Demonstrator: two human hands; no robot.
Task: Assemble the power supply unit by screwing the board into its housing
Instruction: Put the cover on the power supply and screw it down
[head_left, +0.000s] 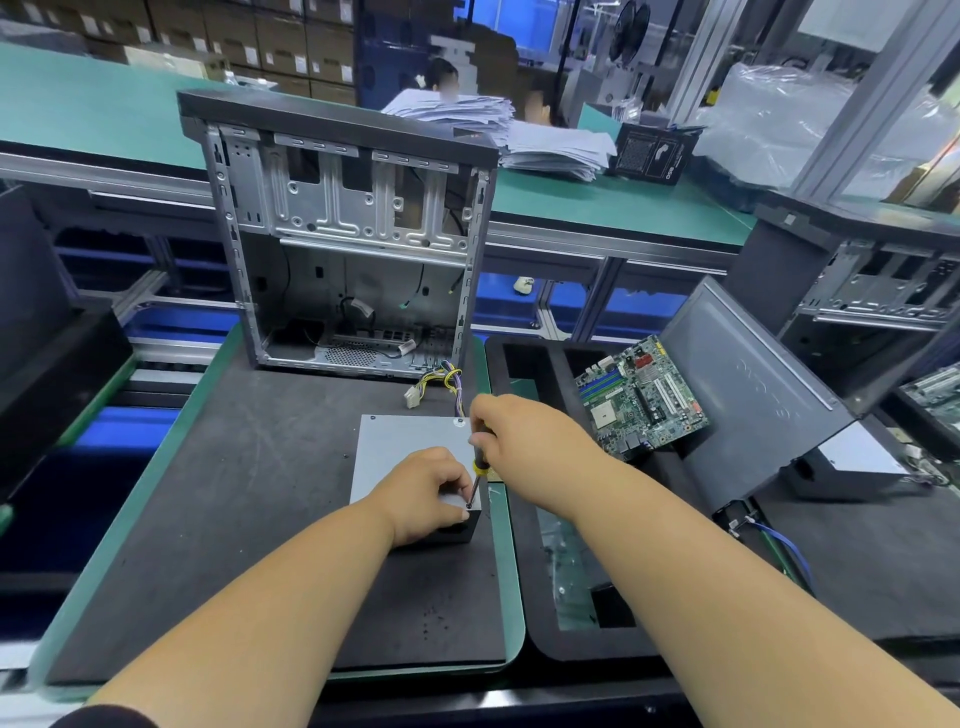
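Observation:
A grey metal power supply unit (402, 449) lies flat on the dark mat, its yellow and purple wire bundle (441, 382) trailing off its far edge. My left hand (426, 493) rests on the near right corner of the unit, fingers curled over its edge. My right hand (519, 431) grips the black and yellow handle of a screwdriver (478, 470). The screwdriver stands nearly upright, its tip on the unit's near right corner, just beside my left fingers. The screw itself is too small to make out.
An open computer case (343, 234) stands upright behind the unit. A green motherboard (641, 397) sits in a black foam tray (524, 364) to the right, next to a leaning grey side panel (753, 395). Another case and a second unit are at far right.

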